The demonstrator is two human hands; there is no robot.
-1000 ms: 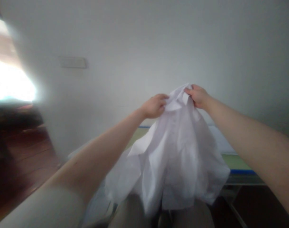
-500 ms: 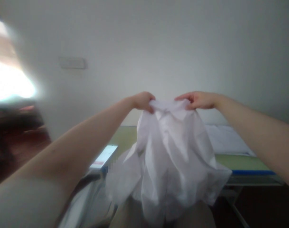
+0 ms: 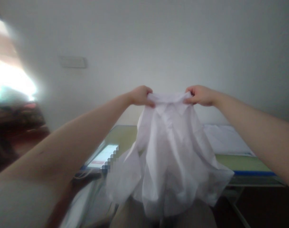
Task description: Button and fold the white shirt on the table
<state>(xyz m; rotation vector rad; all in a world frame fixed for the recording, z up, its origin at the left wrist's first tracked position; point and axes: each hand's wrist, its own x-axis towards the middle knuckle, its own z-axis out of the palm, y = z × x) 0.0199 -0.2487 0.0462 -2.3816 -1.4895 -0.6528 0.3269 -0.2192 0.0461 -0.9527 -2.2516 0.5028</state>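
I hold a white shirt (image 3: 172, 148) up in the air in front of me by its top edge. My left hand (image 3: 141, 95) is closed on the left end of that edge, fingers curled over the cloth. My right hand (image 3: 201, 95) pinches the right end, about a shirt's width away. The cloth between them is stretched nearly straight. The rest of the shirt hangs down in loose folds and reaches my lap at the bottom of the view.
A green table (image 3: 241, 162) with a blue edge stands behind the shirt. More white cloth (image 3: 225, 139) lies on it at the right. A lit phone screen (image 3: 102, 157) lies at the left. A plain white wall (image 3: 158, 47) is behind; bright window glare at far left.
My hands have moved apart along the shirt's top edge, from bunched close together to spread wide, and the edge is now pulled straight. The right hand has closed into a pinch.
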